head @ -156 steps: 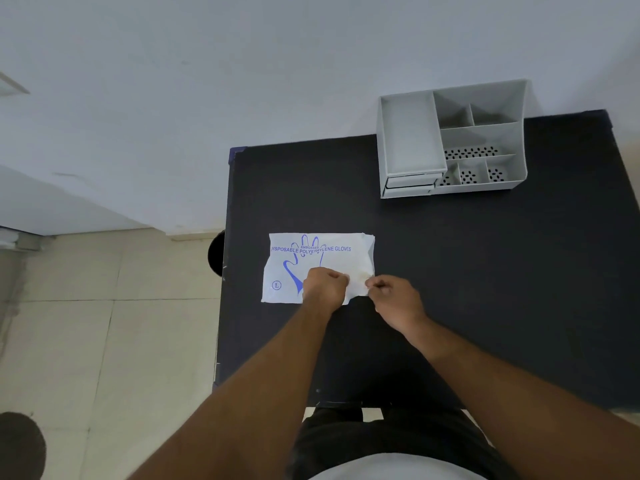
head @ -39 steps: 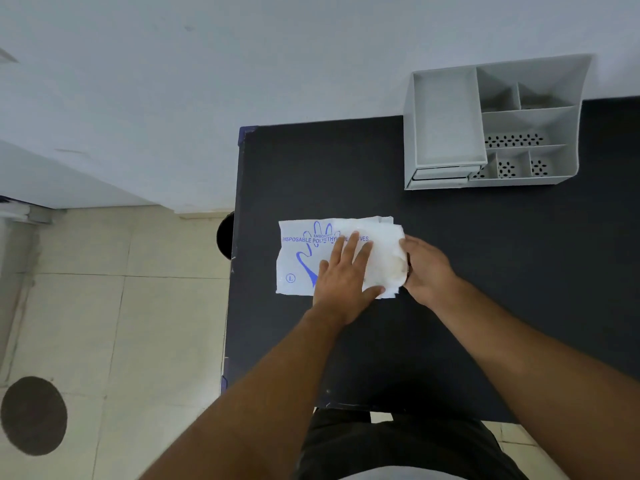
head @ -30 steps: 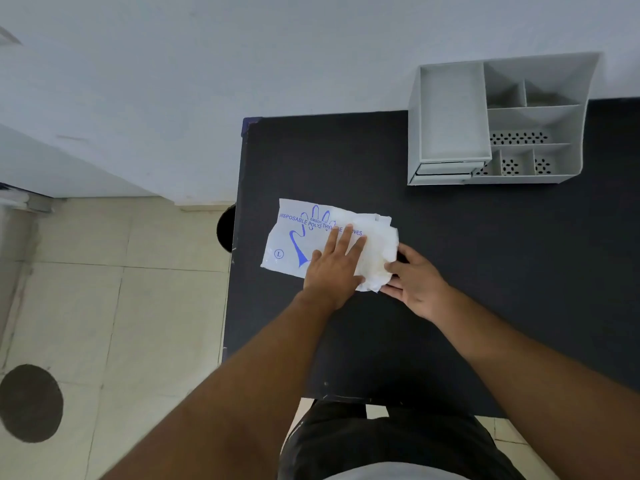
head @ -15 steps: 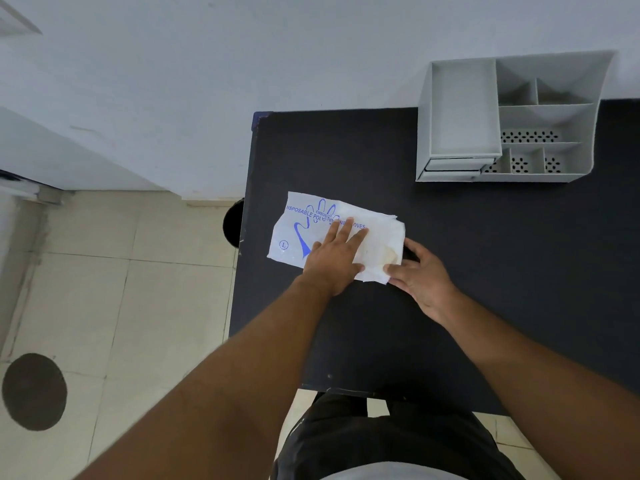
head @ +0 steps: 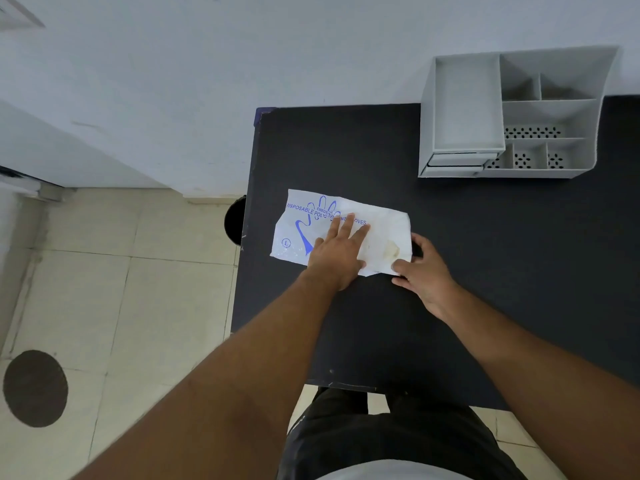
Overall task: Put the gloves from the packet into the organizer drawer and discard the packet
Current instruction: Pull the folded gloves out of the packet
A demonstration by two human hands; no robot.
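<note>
A white packet (head: 301,226) with blue glove print lies tilted near the left side of the black table (head: 502,271). My left hand (head: 337,252) lies flat on the packet's middle with its fingers spread, pressing it down. A cloudy white wad of gloves (head: 384,233) shows at the packet's right end. My right hand (head: 424,268) pinches the lower right corner of that wad, thumb on top. The grey organizer (head: 464,98) stands at the table's back right. Its two small drawers (head: 453,163) at the front left are shut.
The organizer stands against the white wall, with open compartments on its right half. A black round bin (head: 235,220) sits on the tiled floor just under the table's left edge. A dark round patch (head: 34,388) marks the floor at far left.
The packet has turned slightly, its left end now farther from me. My right hand has shifted from the packet's right end to its lower right corner. My left hand stays flat on it.
</note>
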